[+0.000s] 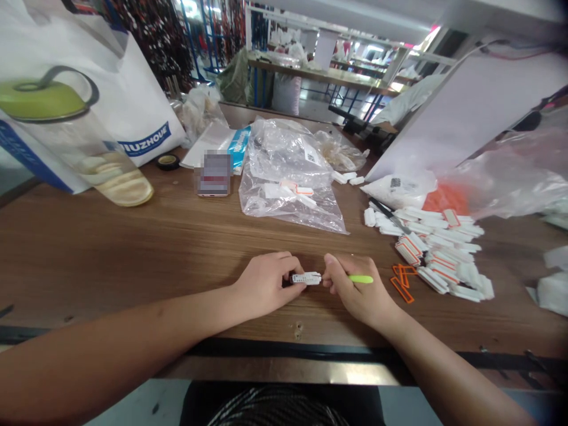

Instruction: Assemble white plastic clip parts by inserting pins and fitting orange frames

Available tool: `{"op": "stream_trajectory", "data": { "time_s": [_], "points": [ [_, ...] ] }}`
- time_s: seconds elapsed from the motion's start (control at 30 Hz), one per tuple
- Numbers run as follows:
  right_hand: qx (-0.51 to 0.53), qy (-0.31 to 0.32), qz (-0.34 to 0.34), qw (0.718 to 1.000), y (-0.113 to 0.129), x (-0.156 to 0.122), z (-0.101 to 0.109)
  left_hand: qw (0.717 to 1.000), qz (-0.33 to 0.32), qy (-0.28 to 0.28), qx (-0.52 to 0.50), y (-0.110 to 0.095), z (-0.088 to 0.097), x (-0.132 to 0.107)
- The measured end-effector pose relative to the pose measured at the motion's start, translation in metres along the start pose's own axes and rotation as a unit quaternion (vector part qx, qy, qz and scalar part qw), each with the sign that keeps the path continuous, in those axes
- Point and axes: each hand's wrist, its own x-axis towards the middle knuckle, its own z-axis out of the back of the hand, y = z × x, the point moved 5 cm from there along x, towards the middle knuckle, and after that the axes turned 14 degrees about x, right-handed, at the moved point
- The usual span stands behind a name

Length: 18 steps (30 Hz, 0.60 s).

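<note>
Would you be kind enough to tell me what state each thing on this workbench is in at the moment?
Left hand: shut on a white plastic tag.
Right hand: shut on a lime-green pen-like tool.
Clear plastic bag: crumpled, white tags inside.
Green-lidded tumbler: lid on, pale slices inside.
Tape roll: lying flat.
Pile of white tags: loose, heaped.
Orange frames: loose beside the pile.
</note>
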Motion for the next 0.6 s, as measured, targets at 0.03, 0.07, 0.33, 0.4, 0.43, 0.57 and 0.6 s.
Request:
{"op": "stream_trajectory", "data": {
  "time_s": [0.03,0.07,0.33,0.4,0.43,0.57,0.6],
  "points": [
    [-0.011,0.007,0.007,1.000,0.002,0.001,-0.001,1.000,0.001,0.000,0.001,0.000,0.000,0.000],
    [-0.020,0.012,0.013,1.000,0.004,0.002,-0.001,1.000,0.000,-0.001,0.002,0.000,0.000,0.000],
    [0.079,-0.054,-0.027,0.995,-0.006,-0.003,0.007,1.000,-0.017,0.004,-0.008,0.001,-0.001,-0.001],
    [0.091,-0.064,-0.027,0.993,-0.007,-0.003,0.009,1.000,-0.019,0.004,-0.010,0.000,0.000,-0.001],
    [0.091,-0.063,-0.028,0.993,-0.007,-0.003,0.009,1.000,-0.018,0.004,-0.010,0.000,0.000,-0.001],
    [0.079,-0.047,-0.033,0.995,-0.007,-0.002,0.006,1.000,-0.011,0.005,-0.010,0.000,0.001,-0.001],
    [0.077,-0.046,-0.034,0.995,-0.007,-0.002,0.006,1.000,-0.011,0.005,-0.010,0.000,0.001,-0.001]
  ]
}}
